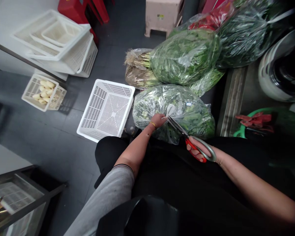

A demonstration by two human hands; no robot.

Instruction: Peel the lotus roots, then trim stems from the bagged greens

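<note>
A clear plastic bag of leafy green vegetables lies right in front of me, its gathered top toward my hands. My left hand is closed, pinching the bag's gathered neck. In my right hand is a pair of scissors with red and grey handles, my fingers wrapped through and around them. The blade tips point up and left and meet the bunched plastic beside my left fingers. Whether the blades are cutting into it cannot be made out.
A white perforated basket stands left of the bag. More bagged greens and rooted stalks lie beyond. Stacked white baskets, a small basket of pale vegetables, a beige stool and a green basin surround the spot.
</note>
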